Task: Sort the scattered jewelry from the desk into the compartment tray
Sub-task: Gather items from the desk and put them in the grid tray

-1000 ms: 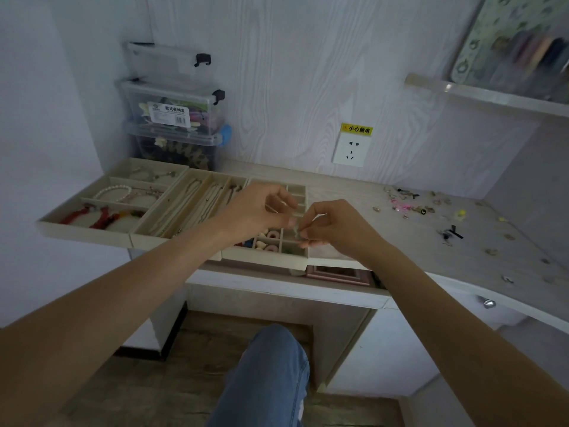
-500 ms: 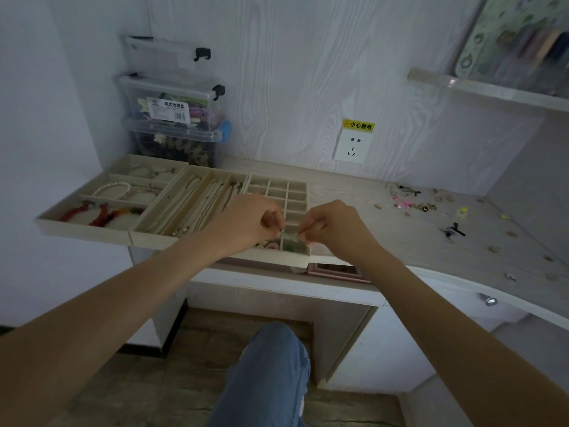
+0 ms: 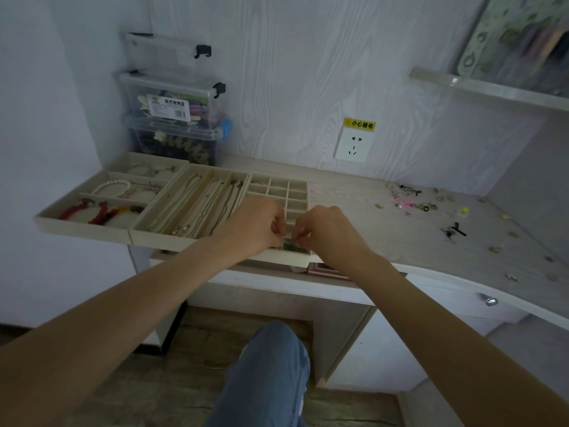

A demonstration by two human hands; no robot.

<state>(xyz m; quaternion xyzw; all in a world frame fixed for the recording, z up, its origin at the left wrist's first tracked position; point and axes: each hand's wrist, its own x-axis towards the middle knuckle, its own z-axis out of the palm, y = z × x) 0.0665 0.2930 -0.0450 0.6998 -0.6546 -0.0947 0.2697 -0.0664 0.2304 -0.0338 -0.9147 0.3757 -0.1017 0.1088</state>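
My left hand [image 3: 257,224] and my right hand [image 3: 328,231] meet over the near right corner of the beige grid tray [image 3: 278,188]. Both pinch a small jewelry piece [image 3: 289,238] between their fingertips; it is too small to identify. Something green [image 3: 289,247] lies in the compartment right below them. Left of the grid tray sit a necklace tray [image 3: 197,204] with chains and a bracelet tray [image 3: 92,208] with pearl and red bracelets. Scattered jewelry [image 3: 412,203] lies on the desk to the right.
Stacked clear storage boxes [image 3: 175,118] stand at the back left against the wall. A wall socket [image 3: 354,146] sits above the desk [image 3: 354,223]. More small pieces [image 3: 452,232] dot the desk's right end. A shelf [image 3: 492,87] hangs top right. My knee in jeans [image 3: 271,374] is below.
Both hands have lowered and come nearer the front of the grid tray, still pinching the small piece between them. The view has tilted slightly.
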